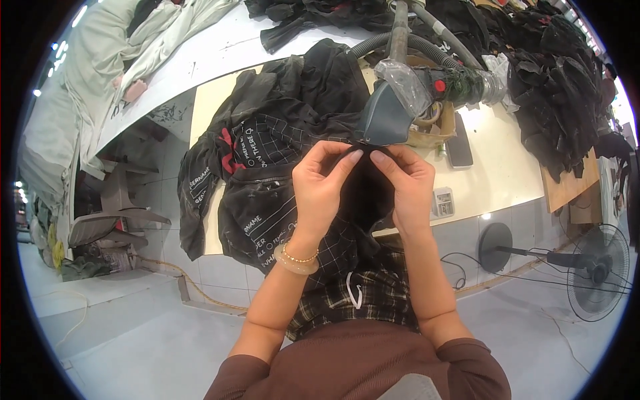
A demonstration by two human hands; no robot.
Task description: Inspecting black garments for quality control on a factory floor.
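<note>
**Both hands pinched a black garment below the suction nozzle**

The left hand (325,190) and the right hand (405,183) met fingertip to fingertip, each pinching a fold of the black garment (363,193) between thumb and forefinger. The cloth hung down from the pinch toward the person's lap, where a plaid lining (347,293) with a white cord loop showed. Just above the grip sat the grey-blue suction nozzle (383,117), fed by ribbed grey hoses (400,40) and wrapped partly in clear plastic. Left of the grip lay more black garments (260,160) with white grid print, white block lettering and a red patch, draped over the cream table (493,167). Right of the grip, on the table, lay a dark phone (459,148) and a small white boxy device (442,202). Farther right, a heap of black clothing (560,93) was piled. Below and right of the grip stood a floor fan (598,270). The left wrist wore a pale bangle (297,265).
</note>
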